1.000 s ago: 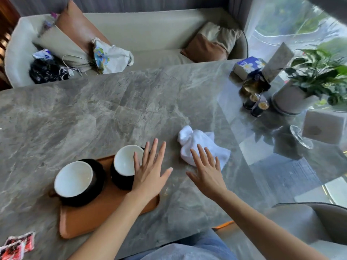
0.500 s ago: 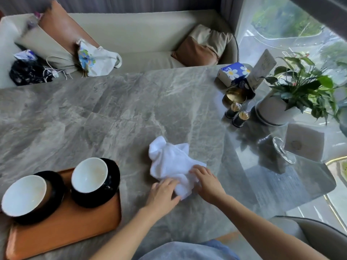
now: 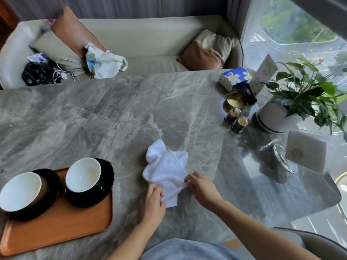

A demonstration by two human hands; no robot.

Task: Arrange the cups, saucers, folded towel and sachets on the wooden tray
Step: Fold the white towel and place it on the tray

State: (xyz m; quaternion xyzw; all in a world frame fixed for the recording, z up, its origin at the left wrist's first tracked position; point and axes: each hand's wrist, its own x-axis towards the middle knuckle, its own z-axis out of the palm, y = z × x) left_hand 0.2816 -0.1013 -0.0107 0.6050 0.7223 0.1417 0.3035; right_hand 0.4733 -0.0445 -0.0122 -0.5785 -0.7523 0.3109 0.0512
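Observation:
A crumpled white towel point(image 3: 165, 166) lies on the grey marble table point(image 3: 112, 119), right of the wooden tray point(image 3: 62, 226). My left hand point(image 3: 152, 203) pinches its near left corner and my right hand point(image 3: 202, 188) pinches its near right edge, stretching a hem between them. On the tray stand two white-lined cups, the left cup point(image 3: 19, 190) and the right cup point(image 3: 83, 175), each on a black saucer point(image 3: 105, 177). No sachets are in view.
At the table's right end stand a potted plant point(image 3: 293, 107), a tissue box point(image 3: 234, 77), a brass tin point(image 3: 236, 100), two small dark jars point(image 3: 236, 121), a card stand and a glass holder point(image 3: 283, 158). A sofa with cushions and bags runs behind the table.
Both hands went from hovering open near the tray to the towel and took hold of its near edge. The view swung right, so the sachets left the frame.

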